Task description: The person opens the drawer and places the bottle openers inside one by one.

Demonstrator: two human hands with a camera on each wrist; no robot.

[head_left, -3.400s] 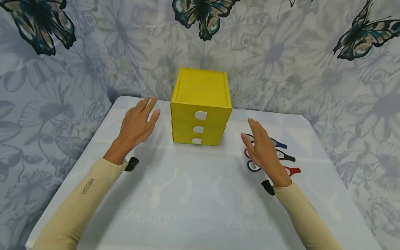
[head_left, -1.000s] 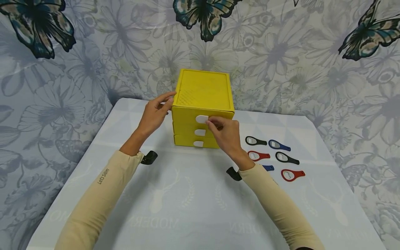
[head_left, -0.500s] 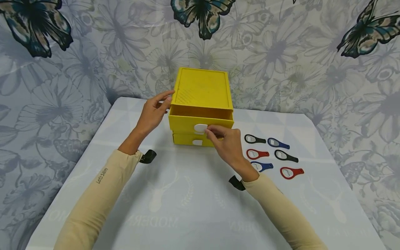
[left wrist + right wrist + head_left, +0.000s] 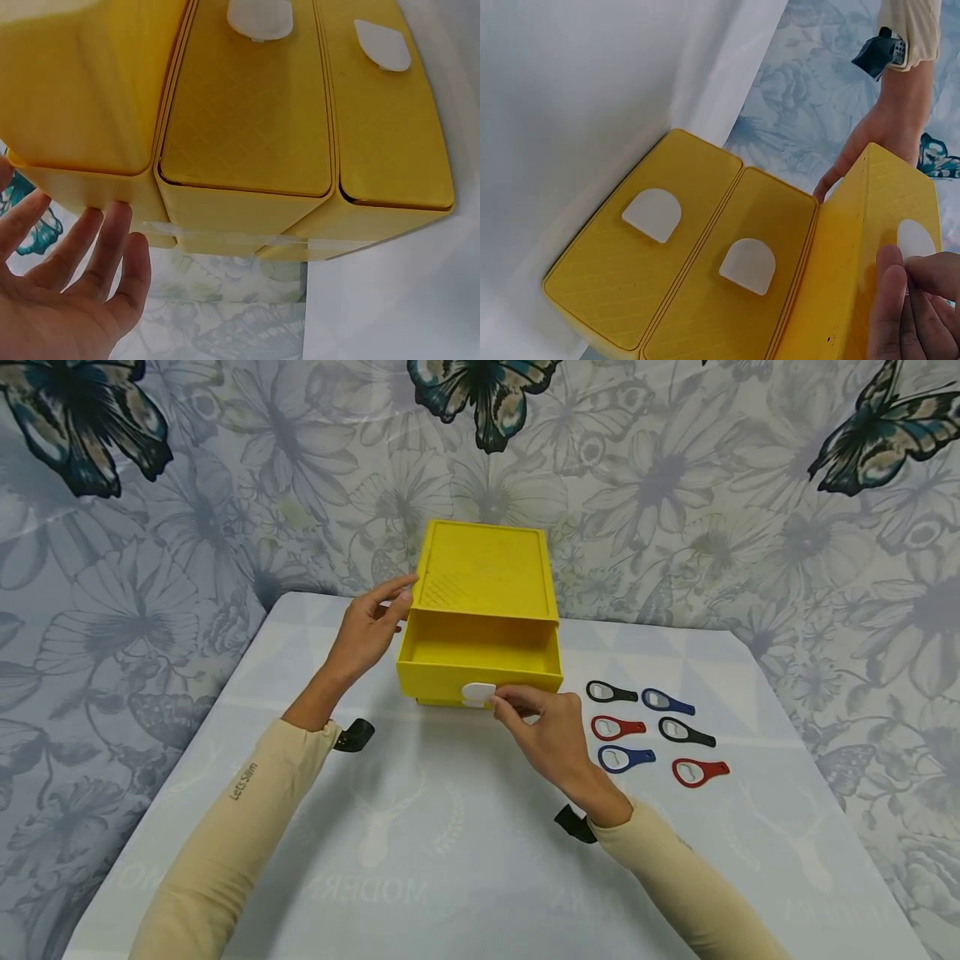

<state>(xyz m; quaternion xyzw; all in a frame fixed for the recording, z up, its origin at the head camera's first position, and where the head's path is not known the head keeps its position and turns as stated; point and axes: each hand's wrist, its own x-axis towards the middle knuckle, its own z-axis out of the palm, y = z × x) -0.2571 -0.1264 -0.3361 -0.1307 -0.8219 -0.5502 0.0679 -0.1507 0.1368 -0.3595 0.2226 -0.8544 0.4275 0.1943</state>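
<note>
A yellow drawer cabinet [image 4: 487, 568] stands at the back of the table, its top drawer [image 4: 435, 678] pulled well out and bare inside where it shows. My right hand [image 4: 551, 735] pinches the white handle [image 4: 477, 692] of that drawer between thumb and fingers, seen close in the right wrist view. At the cabinet's left side, my left hand [image 4: 367, 631] rests its fingertips near the upper edge. In the left wrist view those fingers [image 4: 112, 232] are slightly bent and spread against the side wall. The two lower drawers [image 4: 622, 247] are closed, each with a white tab [image 4: 748, 266].
Right of the cabinet lie several flat tools with ring heads and short handles, in black [image 4: 611, 692], blue [image 4: 626, 759] and red [image 4: 700, 772]; their exact kind is unclear. A patterned wall covering [image 4: 660, 510] rises behind the white table [image 4: 450, 860].
My right hand has come from above the ring-headed tools to the top drawer's handle and drawn the drawer out toward me. My left hand has moved right onto the cabinet's side.
</note>
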